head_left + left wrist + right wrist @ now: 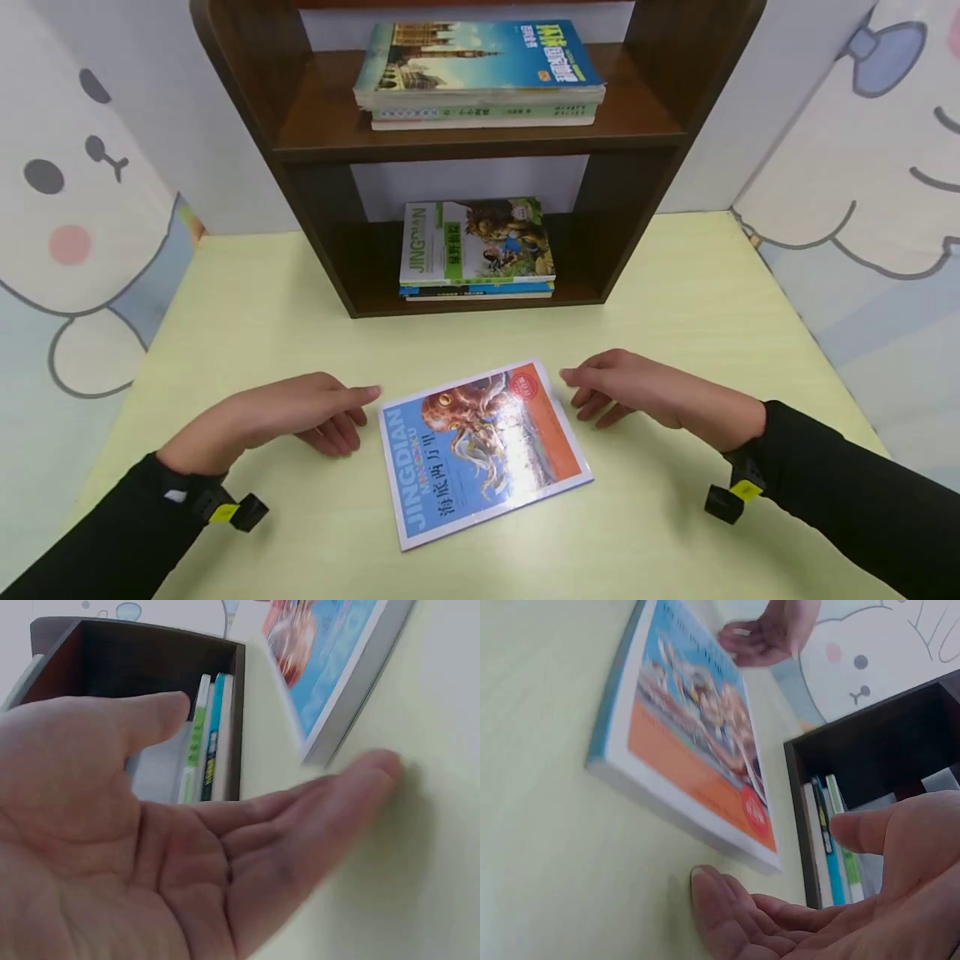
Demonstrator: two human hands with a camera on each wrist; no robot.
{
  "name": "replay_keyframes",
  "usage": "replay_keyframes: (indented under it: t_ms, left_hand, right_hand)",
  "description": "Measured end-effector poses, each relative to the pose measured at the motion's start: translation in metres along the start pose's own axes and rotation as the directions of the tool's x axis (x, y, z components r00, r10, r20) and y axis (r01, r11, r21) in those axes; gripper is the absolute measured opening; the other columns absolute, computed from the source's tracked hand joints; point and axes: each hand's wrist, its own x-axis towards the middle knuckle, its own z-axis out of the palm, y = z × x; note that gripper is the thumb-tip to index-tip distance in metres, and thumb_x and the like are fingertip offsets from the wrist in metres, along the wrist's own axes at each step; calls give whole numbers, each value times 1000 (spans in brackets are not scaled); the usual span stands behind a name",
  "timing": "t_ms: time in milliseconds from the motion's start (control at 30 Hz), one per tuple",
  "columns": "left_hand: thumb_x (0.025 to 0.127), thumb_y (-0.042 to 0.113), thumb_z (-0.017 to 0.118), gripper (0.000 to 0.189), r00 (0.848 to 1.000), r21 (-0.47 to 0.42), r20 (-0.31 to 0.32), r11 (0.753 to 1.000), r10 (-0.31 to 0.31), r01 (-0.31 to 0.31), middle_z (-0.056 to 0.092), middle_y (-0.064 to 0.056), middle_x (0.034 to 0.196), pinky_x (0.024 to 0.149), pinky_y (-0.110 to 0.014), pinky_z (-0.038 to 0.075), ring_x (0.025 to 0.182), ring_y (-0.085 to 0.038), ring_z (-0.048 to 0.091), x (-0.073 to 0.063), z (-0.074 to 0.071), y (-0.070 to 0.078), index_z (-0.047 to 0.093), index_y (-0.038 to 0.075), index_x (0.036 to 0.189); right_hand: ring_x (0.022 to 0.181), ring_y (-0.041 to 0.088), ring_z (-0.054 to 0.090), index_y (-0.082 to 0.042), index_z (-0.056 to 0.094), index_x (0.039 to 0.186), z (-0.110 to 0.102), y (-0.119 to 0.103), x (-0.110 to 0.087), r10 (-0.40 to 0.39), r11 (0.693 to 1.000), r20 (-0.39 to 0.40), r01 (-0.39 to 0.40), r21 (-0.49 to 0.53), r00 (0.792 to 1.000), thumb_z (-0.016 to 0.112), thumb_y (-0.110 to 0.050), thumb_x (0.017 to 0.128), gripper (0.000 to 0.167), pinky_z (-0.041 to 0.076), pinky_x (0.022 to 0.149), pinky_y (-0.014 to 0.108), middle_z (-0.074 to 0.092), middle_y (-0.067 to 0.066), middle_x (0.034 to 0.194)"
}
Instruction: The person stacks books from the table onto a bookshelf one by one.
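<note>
Book [482, 454], far edge blurred

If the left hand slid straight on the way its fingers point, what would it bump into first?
Probably the octopus book: the left hand points right, fingertips just short of its near corner, with bare table between.

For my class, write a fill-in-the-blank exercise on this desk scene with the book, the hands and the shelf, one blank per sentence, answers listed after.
1. The book lying flat on the table shows a large orange ____ on its cover.
2. The left hand and the right hand both hold ____.
3. The wooden shelf has a stack of books on its lower level and another stack on its ____ level.

Answers: octopus; nothing; upper
</note>
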Motion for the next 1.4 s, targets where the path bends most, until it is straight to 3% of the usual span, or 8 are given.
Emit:
replay_keyframes:
  t_ms: [200, 333, 567, 700, 833, 1033, 1300, 1400]
  left_hand:
    - [114, 53, 56, 70, 998, -271, 38, 961, 59, -47, 76, -19, 120, 94, -41, 65, 108, -32, 79, 6, 12, -5, 61, -10, 143]
    - [115, 47, 57, 66, 995, -386, -4, 918, 96, -90, 66, -24, 139, 98, -44, 64, 118, -35, 75, 11, 22, -5, 54, -8, 153]
    - [116, 35, 54, 57, 983, -454, -80, 872, 167, -185, 62, -26, 145, 103, -46, 61, 125, -37, 70, 22, 33, 5, 53, -8, 154]
    - [115, 31, 58, 58, 979, -432, -115, 879, 169, -202, 62, -23, 146, 107, -48, 59, 128, -35, 67, 28, 34, 10, 49, -8, 156]
    - [113, 24, 64, 59, 977, -392, -136, 897, 164, -205, 60, -22, 148, 110, -49, 58, 127, -34, 64, 32, 34, 13, 43, -5, 159]
    - [110, 16, 69, 55, 975, -337, -157, 919, 157, -202, 68, -20, 138, 100, -39, 62, 111, -29, 70, 35, 33, 17, 46, -3, 156]
    - [108, 18, 73, 61, 968, -347, -196, 912, 157, -218, 58, -23, 148, 99, -39, 63, 113, -30, 71, 34, 33, 15, 45, 0, 159]
    - [108, 19, 73, 61, 966, -340, -201, 913, 163, -225, 64, -22, 144, 98, -39, 63, 110, -29, 73, 31, 31, 17, 44, 1, 159]
  right_hand:
    - [104, 29, 75, 8, 69, 132, 10, 1, -6, 41, 989, 83, -52, 140, 996, 63, -42, 112, 54, 66, 93, 45, 77, 18, 116]
    - [106, 29, 72, 9, 69, 135, 16, 4, -7, 32, 970, 95, -53, 235, 995, 61, -36, 114, 50, 65, 96, 47, 74, 19, 119]
    - [126, 36, 63, 11, 58, 145, 27, 3, -11, 20, 958, -33, -10, 287, 999, 62, -32, 113, 54, 62, 102, 52, 62, 23, 141]
    - [130, 40, 62, 12, 54, 148, 26, 1, -12, 6, 957, -88, 20, 289, 996, 60, -29, 113, 54, 60, 104, 53, 61, 26, 144]
    - [120, 35, 67, 11, 54, 147, 26, 4, -8, 21, 958, -112, 12, 287, 994, 60, -27, 113, 51, 62, 102, 49, 66, 23, 136]
    - [112, 30, 65, 8, 58, 147, 23, 5, -1, 60, 962, -138, -20, 273, 989, 64, -24, 113, 48, 63, 94, 40, 68, 19, 132]
    - [106, 28, 65, 5, 62, 134, 23, 9, -1, 37, 947, -164, 18, 320, 986, 66, -22, 112, 36, 61, 90, 36, 70, 15, 124]
    - [105, 26, 64, 5, 64, 128, 23, 9, -2, 13, 948, -179, 45, 314, 984, 64, -24, 113, 33, 60, 90, 36, 71, 12, 119]
